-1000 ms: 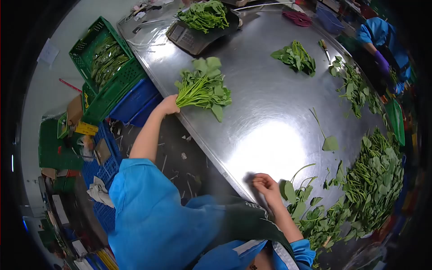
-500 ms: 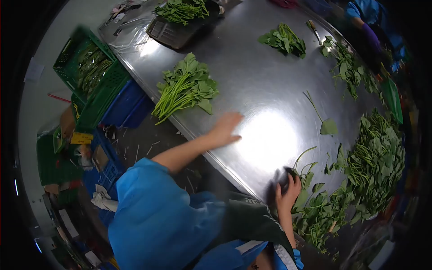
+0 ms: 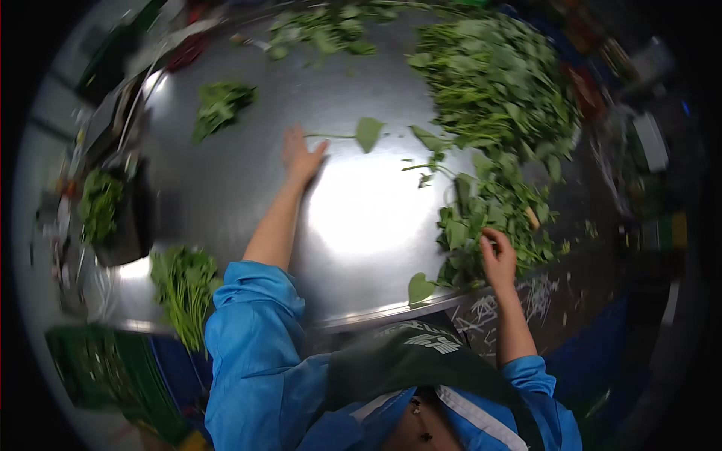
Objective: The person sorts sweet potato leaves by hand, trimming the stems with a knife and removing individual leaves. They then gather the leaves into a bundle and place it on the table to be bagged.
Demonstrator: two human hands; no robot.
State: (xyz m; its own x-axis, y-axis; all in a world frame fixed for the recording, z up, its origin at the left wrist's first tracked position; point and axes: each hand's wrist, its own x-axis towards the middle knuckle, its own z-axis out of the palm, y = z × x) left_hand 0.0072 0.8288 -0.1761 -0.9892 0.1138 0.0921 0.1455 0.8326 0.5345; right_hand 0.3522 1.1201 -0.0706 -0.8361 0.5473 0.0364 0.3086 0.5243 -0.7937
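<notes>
Left hand (image 3: 302, 158), fingers spread, is at the stalk end of a loose sprig (image 3: 368, 134) on the table (image 3: 218, 203); contact unconfirmed. Right hand (image 3: 499, 259) is curled beside the leaves (image 3: 457, 231), grip indeterminable. Step judged: reaching for the sprig; picking it up calls for pinching its stalk.

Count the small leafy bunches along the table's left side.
3: one bunch on the dark scale, another overhanging the table near edge, a third farther back. Blur may hide more.
</notes>
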